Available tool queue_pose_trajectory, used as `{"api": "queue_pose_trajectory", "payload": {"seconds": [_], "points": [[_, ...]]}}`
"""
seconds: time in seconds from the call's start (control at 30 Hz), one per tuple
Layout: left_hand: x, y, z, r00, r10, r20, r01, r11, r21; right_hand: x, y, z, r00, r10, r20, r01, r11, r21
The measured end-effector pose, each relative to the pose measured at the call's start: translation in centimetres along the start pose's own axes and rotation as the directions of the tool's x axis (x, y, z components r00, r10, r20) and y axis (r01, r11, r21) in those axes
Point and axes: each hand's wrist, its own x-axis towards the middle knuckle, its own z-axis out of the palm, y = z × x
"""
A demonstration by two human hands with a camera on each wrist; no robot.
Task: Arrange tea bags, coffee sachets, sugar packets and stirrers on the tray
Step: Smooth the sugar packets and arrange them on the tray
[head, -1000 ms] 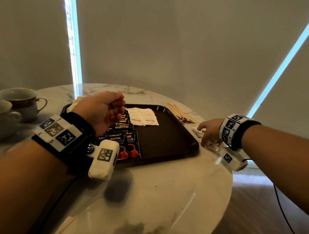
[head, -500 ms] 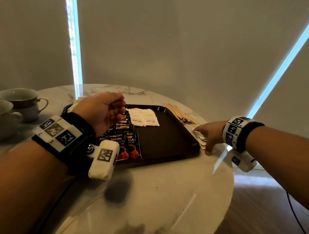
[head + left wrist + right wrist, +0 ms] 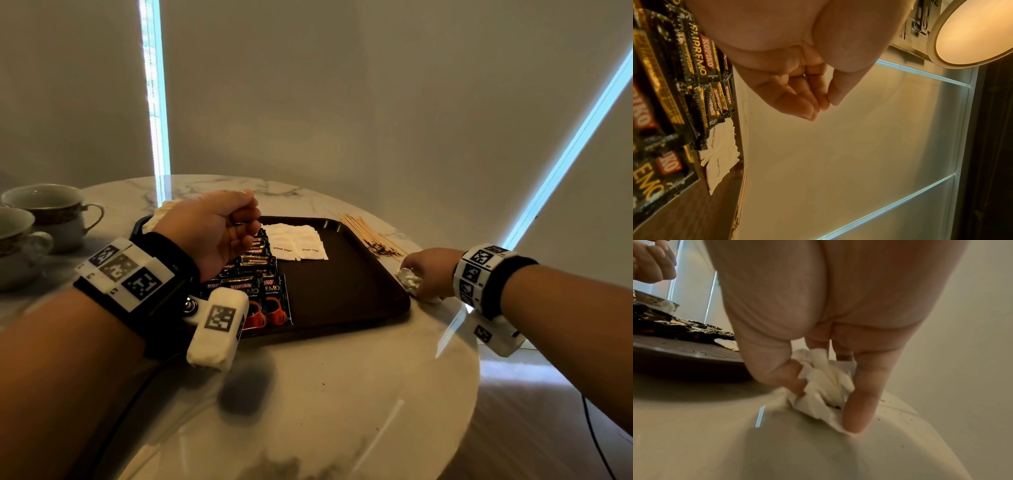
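Packets (image 3: 824, 386) in grip of right hand (image 3: 431, 274), on table (image 3: 342, 394), beside tray (image 3: 342, 291)

Surface: a round top of white marble (image 3: 325, 411) with grey veins is shown; it is glossy, and a streak of light is mirrored near its right edge.
Walls: a pale grey-beige wall (image 3: 342, 102) is seen behind the far edge of the surface.
Windows: two narrow strips of daylight are seen, one upright strip (image 3: 154, 102) beyond the far-left edge, one slanted strip (image 3: 565, 154) beyond the right edge.
Floor: a wood-toned floor (image 3: 520, 411) is shown below the right edge.
Light: a round ceiling lamp (image 3: 972, 30), lit warm, is caught in the left wrist view.
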Motion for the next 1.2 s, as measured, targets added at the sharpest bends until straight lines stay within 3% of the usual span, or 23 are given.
{"api": "queue_pose_trajectory", "payload": {"seconds": [0.37, 0.97, 1.2], "points": [[0.1, 0.0, -0.1, 1.0, -0.008, -0.005, 0.008, 1.0, 0.007, -0.1, 0.1, -0.2, 0.991, -0.029, 0.132, 0.011, 0.991, 0.132], [-0.4, 0.2, 0.0, 1.0, -0.015, -0.01, 0.015, 1.0, -0.013, 0.5, -0.1, 0.3, 0.998, -0.059, -0.037, 0.058, 0.998, -0.033], [-0.5, 0.4, 0.0, 1.0, -0.027, -0.003, 0.027, 0.999, -0.02, 0.7, 0.9, 0.4, 0.995, -0.033, -0.093, 0.046, 0.989, 0.142]]}}
